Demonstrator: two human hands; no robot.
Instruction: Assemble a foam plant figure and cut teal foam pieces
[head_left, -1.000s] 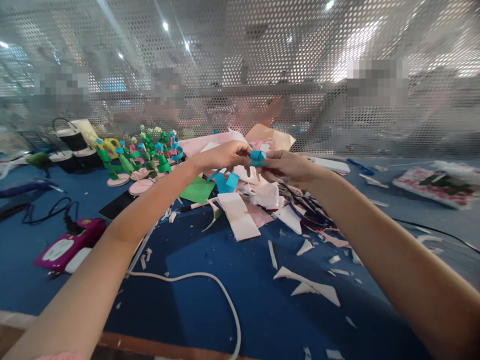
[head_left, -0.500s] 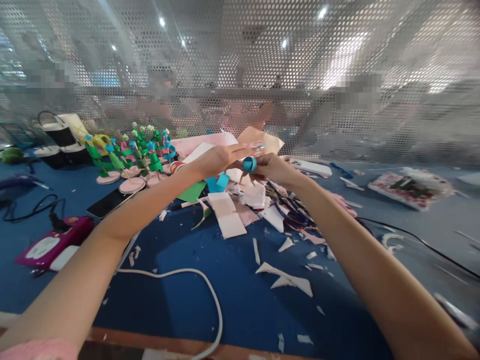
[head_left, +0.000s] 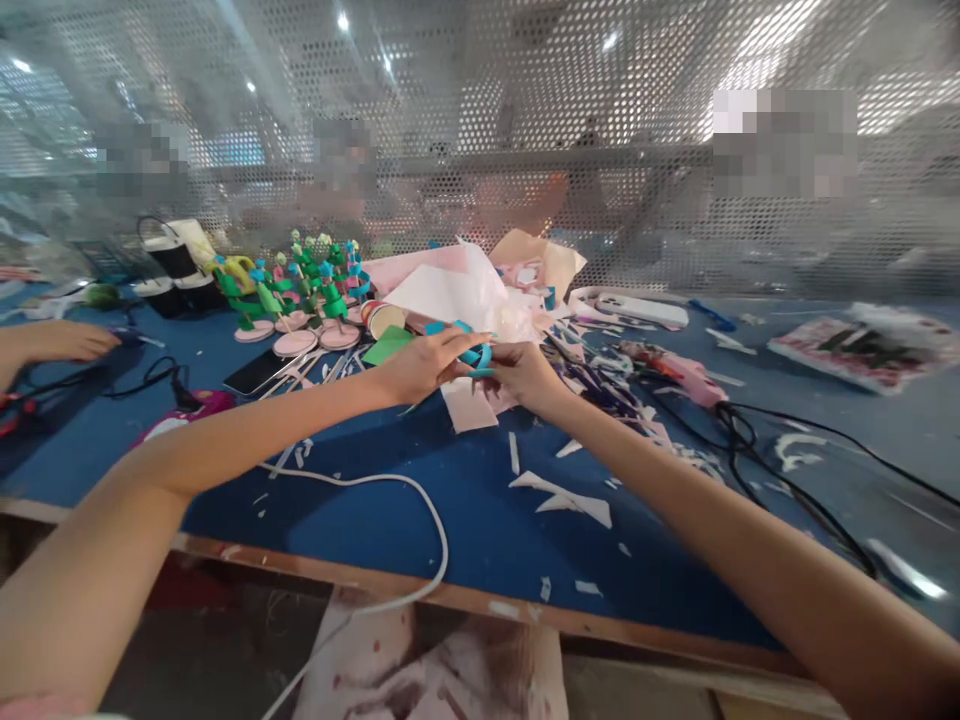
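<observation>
Both my hands meet above the blue table (head_left: 420, 500), near a heap of paper scraps. My left hand (head_left: 420, 365) pinches a curled blue paper strip (head_left: 474, 352) with its fingers closed on one end. My right hand (head_left: 521, 372) grips the same strip from the other side, fingers wrapped together. A white paper piece (head_left: 471, 408) lies on the table just below them.
Green and blue paper figures on pink round bases (head_left: 300, 300) stand at the back left. Paper sheets (head_left: 457, 285) pile behind my hands. A white cable (head_left: 420, 500) and black cables (head_left: 757, 450) cross the table. Another person's hand (head_left: 60, 342) rests at far left. A perforated screen (head_left: 480, 120) backs the table.
My hands have dropped lower and nearer to the table, still on the blue strip. The view has tilted down, showing the table's front edge and another person's hand at left.
</observation>
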